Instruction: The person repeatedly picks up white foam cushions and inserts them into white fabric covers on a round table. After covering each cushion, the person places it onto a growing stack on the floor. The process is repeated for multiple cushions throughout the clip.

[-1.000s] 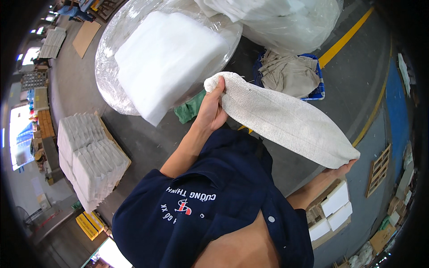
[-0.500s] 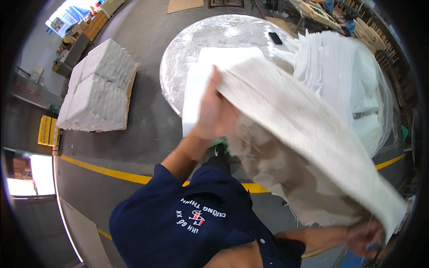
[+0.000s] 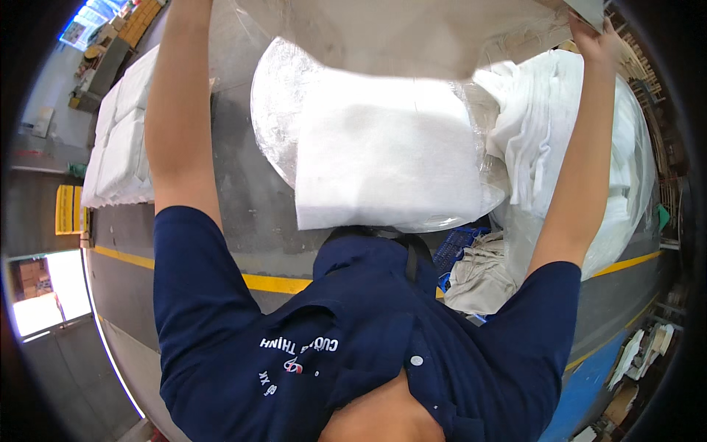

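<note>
Both arms are up now, the off-white woven cloth [image 3: 398, 33] that half a second ago draped low now stretched flat along the frame's top edge, right hand [image 3: 598, 38] gripping its corner, left hand out of view, above the smooth white folded stack [image 3: 387, 158] in clear plastic.

One grey-white cloth sheet [image 3: 398, 33] is seen stretched across the far edge. Two raised arms are counted, and one hand [image 3: 598, 38] is visible at far right. One clear plastic bag of white folded fabric [image 3: 383, 158] is noted centre, one larger bag of white cloth [image 3: 582, 140] right, one white stack [image 3: 121, 140] left, one blue crate [image 3: 458, 250] near right.
</note>
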A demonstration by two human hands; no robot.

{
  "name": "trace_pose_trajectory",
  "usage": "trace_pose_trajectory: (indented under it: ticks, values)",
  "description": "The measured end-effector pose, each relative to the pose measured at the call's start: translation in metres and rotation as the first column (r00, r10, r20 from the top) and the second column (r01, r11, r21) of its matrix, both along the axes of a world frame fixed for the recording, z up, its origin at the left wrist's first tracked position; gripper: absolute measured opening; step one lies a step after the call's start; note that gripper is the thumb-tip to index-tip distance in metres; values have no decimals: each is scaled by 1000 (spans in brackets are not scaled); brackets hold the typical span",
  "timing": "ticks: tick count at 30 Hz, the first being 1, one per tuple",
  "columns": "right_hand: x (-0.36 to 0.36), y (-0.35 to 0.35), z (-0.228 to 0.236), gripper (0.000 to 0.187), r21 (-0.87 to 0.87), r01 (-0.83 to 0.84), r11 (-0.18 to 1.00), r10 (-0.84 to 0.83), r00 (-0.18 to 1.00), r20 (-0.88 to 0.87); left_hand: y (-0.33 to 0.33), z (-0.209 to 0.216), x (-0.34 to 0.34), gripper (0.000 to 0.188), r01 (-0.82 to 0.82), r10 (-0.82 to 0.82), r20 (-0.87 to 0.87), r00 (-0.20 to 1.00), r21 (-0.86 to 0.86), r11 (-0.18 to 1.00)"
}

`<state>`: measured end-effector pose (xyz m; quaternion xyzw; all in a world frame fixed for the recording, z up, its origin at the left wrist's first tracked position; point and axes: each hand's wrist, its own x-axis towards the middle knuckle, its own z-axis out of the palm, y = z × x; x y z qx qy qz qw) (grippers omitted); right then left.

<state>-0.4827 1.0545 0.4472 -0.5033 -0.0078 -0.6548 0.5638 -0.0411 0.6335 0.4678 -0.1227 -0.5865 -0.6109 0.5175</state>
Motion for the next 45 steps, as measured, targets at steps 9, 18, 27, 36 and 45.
trace_pose_trajectory:
  ticks: [9,18,27,36,45]
  values:
    - [90,119,-264,41,795,605,-34,-795,466,-388,185,-227,99,37,-105,-24,144,989,818,565]
    - [158,205,-440,28,700,674,-234,-329,622,-710,310,-412,164,30,-710,-277,757,592,652,266]
    - [171,186,-474,28,464,876,-134,-91,455,-886,310,-448,196,25,-864,-266,958,104,220,453]
    - [58,32,-404,26,-219,975,-23,62,-218,-974,137,-439,95,22,-765,505,855,-118,-402,502]
    - [-39,-132,-438,27,276,961,16,35,275,-961,17,-427,-82,28,-441,614,789,-11,-555,706]
